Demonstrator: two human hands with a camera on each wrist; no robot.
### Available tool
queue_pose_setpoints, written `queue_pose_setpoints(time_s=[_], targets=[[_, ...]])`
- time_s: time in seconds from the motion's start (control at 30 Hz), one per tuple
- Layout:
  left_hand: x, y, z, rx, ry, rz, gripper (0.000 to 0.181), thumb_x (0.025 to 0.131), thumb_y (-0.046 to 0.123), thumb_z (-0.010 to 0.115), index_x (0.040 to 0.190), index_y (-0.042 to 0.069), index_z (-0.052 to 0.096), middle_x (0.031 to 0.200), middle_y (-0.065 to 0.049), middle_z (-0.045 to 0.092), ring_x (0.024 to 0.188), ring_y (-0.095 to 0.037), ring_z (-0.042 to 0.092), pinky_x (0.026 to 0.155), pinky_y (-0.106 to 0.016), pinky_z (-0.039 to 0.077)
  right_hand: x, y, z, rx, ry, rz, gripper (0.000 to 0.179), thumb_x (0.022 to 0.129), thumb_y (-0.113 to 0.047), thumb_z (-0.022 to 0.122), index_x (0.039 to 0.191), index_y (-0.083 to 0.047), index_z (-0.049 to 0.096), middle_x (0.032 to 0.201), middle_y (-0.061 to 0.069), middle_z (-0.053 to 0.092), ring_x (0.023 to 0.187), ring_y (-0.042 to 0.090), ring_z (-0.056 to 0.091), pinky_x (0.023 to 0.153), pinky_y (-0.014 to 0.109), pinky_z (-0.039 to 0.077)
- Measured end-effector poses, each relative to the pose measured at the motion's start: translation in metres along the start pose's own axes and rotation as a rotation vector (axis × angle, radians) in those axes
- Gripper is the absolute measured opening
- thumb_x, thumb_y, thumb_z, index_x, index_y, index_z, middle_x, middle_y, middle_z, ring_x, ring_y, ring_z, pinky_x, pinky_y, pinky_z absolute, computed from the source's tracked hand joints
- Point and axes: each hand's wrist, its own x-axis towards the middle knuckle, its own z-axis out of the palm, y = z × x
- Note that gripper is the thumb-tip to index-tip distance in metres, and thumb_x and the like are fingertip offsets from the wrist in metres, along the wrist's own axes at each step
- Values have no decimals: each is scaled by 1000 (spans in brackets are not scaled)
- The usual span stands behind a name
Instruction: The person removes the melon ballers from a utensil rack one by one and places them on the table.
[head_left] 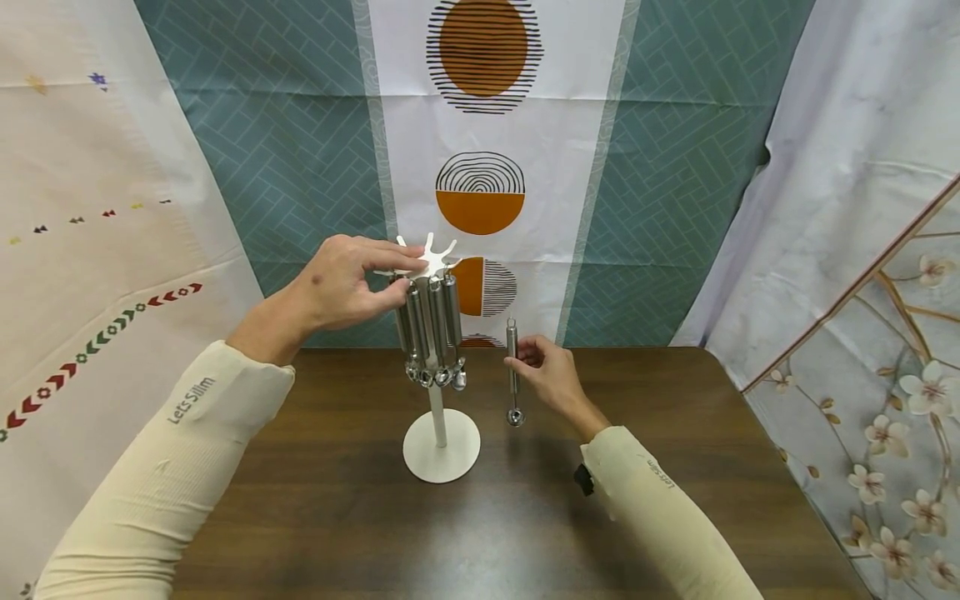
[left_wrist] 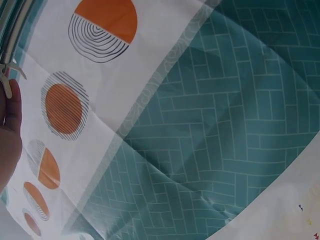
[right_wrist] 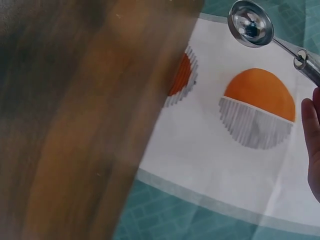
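Note:
In the head view a white stand (head_left: pixel 443 454) rises from a round base to a top with several hooked prongs. Several metal utensils (head_left: pixel 435 321) with long handles hang from it in a ring. My left hand (head_left: pixel 345 279) holds the stand's top, fingers over the prongs and thumb lower by the handles. To the right of the stand, my right hand (head_left: pixel 551 371) pinches the handle of a metal melon baller (head_left: pixel 513 358), upright with its loop on top. Its small round bowl shows closely in the right wrist view, while most of that hand is out of frame.
The brown wooden table (head_left: pixel 337 500) ends at a patterned teal and white cloth (head_left: pixel 300 167) hanging behind it. A flowered curtain (head_left: pixel 885 450) borders the right side, and a cream cloth (head_left: pixel 90 275) hangs at the left.

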Motion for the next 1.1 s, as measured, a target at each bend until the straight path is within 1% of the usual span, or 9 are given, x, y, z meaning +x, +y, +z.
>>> queue_pose_setpoints(time_s=[0.13,0.3,0.4,0.47,0.6,0.73,0.87,0.93,1.1], targets=[[0,0,0,0,7,11,28,88,16,64,110,7,78,119,-6,71,108,-31,68,64,-35,45,-2,12,9,14,23,40,26,83,-8,81,103,3,68,87,11,71,78,23,68,73,32,57],[1,-1,1,4,15,14,27,87,16,64,109,8,78,118,-5,72,105,-30,70,63,-36,46,-3,29,19,6,24,98,27,84,-8,80,105,5,69,89,13,72,80,25,69,74,35,58],[2,0,0,5,16,11,27,88,16,64,110,8,78,118,-5,72,105,-30,70,68,-38,51,-4,39,25,-19,20,130,27,84,-10,80,105,4,69,88,12,72,80,23,69,73,35,58],[2,0,0,6,16,11,27,88,16,64,110,8,78,118,-5,72,106,-30,69,69,-39,52,-5,45,28,-26,15,153,27,85,-12,80,104,3,70,88,11,71,79,22,69,72,35,58],[0,0,1,7,21,14,27,87,15,64,109,8,78,118,-5,72,105,-30,70,64,-36,48,-9,56,35,-45,-2,191,27,85,-14,80,104,3,70,87,10,71,79,21,68,72,35,57],[1,0,3,3,33,32,26,87,15,65,108,8,79,117,-5,72,105,-29,70,60,-34,44,-12,66,38,-82,-23,221,28,85,-16,80,104,3,71,88,9,72,80,21,68,72,36,57],[1,1,4,5,48,48,26,86,12,65,107,8,79,116,-5,72,101,-28,71,55,-32,39,-14,73,41,-110,-38,234,27,85,-15,80,103,4,72,88,11,74,83,23,71,73,38,57],[0,1,3,8,51,51,26,86,13,65,107,8,79,116,-5,72,100,-28,71,54,-31,37,-15,76,43,-117,-46,246,27,85,-15,80,103,4,72,88,11,74,83,23,71,74,38,57],[0,0,4,10,58,59,26,86,14,65,107,8,79,116,-6,73,101,-29,71,56,-31,40,-17,82,47,-131,-70,277,26,85,-15,80,102,4,73,88,11,74,81,21,70,72,35,57]])
